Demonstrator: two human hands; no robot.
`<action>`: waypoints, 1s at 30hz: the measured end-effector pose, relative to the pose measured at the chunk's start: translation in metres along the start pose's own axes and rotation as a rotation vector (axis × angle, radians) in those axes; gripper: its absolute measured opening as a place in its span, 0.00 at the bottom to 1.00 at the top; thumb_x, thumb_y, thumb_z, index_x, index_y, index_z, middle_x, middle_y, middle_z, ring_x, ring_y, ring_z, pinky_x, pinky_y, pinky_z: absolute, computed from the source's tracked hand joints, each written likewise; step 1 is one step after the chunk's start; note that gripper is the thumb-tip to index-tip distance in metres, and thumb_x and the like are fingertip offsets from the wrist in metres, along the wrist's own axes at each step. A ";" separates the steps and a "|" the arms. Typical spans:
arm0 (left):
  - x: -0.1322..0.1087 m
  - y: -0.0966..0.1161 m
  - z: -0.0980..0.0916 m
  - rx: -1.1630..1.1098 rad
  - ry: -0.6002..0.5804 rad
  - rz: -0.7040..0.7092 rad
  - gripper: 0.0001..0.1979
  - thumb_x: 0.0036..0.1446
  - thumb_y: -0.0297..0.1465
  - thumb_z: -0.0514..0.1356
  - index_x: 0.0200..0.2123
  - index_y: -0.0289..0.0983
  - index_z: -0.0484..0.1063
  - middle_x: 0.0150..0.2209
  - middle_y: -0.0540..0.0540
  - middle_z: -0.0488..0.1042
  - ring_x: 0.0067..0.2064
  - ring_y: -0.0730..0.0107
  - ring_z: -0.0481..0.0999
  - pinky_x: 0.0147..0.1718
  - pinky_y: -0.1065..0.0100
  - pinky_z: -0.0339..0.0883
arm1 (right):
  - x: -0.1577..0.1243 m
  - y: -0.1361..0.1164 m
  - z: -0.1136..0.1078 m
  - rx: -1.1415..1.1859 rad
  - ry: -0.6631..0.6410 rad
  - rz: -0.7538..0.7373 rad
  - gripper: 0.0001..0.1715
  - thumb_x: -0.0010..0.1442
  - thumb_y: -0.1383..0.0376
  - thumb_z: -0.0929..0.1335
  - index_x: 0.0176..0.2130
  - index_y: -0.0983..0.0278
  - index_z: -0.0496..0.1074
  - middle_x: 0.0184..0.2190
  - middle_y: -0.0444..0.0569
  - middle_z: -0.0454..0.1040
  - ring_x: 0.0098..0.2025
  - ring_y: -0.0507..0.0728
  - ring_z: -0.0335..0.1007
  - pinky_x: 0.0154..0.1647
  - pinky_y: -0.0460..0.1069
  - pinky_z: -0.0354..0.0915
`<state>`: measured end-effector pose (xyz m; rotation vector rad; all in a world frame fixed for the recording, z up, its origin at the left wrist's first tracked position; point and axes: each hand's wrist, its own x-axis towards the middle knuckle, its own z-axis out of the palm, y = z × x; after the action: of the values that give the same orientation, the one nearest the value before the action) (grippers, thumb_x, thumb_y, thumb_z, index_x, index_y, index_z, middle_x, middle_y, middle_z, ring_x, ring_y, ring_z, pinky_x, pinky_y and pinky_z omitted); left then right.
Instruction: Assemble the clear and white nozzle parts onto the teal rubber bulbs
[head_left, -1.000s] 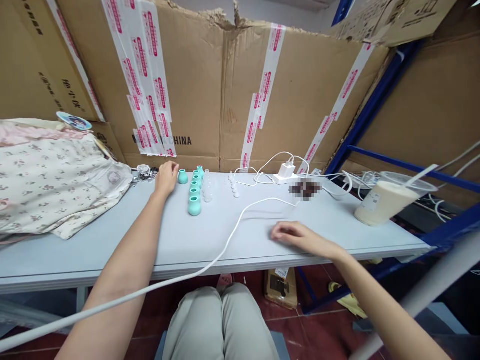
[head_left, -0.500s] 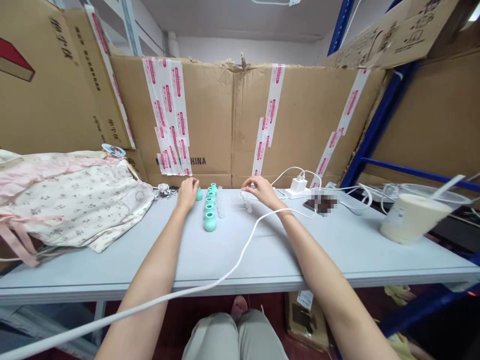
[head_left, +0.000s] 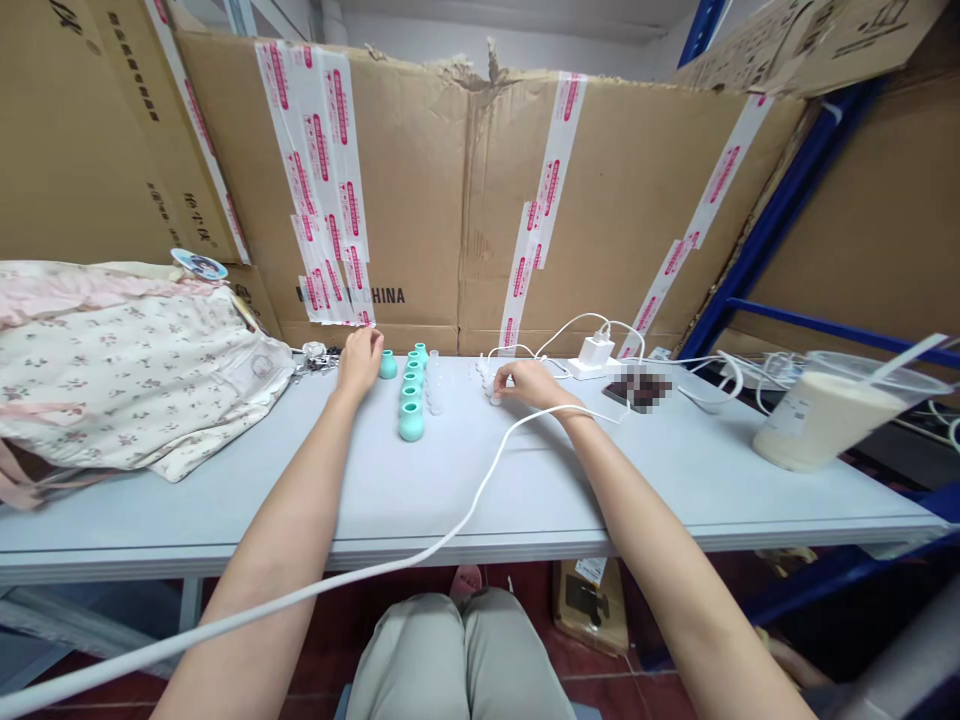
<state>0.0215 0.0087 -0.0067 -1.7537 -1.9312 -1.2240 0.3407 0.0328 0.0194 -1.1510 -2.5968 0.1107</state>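
Observation:
My left hand (head_left: 361, 360) rests at the back of the table with its fingers curled together; whether anything is inside them is hidden. Just right of it, apart from the fingers, stands a small teal round-bellied pot (head_left: 388, 364). Several matching teal pots with open tops, the nearest one (head_left: 411, 422) largest in view, form a row running toward me. Beside them runs a row of clear small pieces (head_left: 435, 390). My right hand (head_left: 525, 384) pinches with thumb and fingertips at a small clear piece (head_left: 494, 398) in another row; the fingers partly cover it.
A white cable (head_left: 480, 510) crosses in front of me and over my right wrist. Behind stands a cardboard wall (head_left: 420, 200). A floral cloth bag (head_left: 142, 370) lies left; a white charger (head_left: 596, 350), a blurred dark object (head_left: 637, 390) and a drink cup (head_left: 825, 410) are right.
My view has tipped down slightly. My right fingertips have shifted toward the near end of the clear row. My left hand has drawn a little away from the single teal pot.

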 end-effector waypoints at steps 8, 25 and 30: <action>0.005 0.009 -0.009 0.032 0.006 0.133 0.09 0.59 0.31 0.49 0.37 0.37 0.67 0.40 0.41 0.71 0.45 0.57 0.68 0.46 0.58 0.62 | -0.002 0.000 -0.001 0.184 0.033 -0.032 0.03 0.49 0.68 0.72 0.26 0.64 0.73 0.28 0.45 0.75 0.30 0.51 0.66 0.31 0.45 0.56; -0.011 0.133 -0.018 -0.672 -0.244 0.246 0.15 0.42 0.39 0.67 0.32 0.36 0.79 0.32 0.45 0.77 0.32 0.70 0.72 0.32 0.68 0.64 | 0.011 -0.036 0.016 1.221 0.383 0.114 0.22 0.40 0.51 0.74 0.28 0.64 0.70 0.22 0.43 0.71 0.22 0.49 0.63 0.22 0.45 0.53; -0.009 0.128 -0.018 -0.744 -0.289 0.222 0.16 0.43 0.39 0.67 0.35 0.36 0.79 0.35 0.44 0.77 0.34 0.71 0.73 0.33 0.70 0.65 | 0.012 -0.031 0.014 0.807 0.442 0.062 0.15 0.53 0.54 0.69 0.34 0.63 0.71 0.34 0.48 0.76 0.33 0.54 0.69 0.34 0.49 0.62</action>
<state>0.1337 -0.0214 0.0498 -2.5370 -1.4218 -1.8310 0.3069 0.0216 0.0152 -0.8188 -1.8299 0.7446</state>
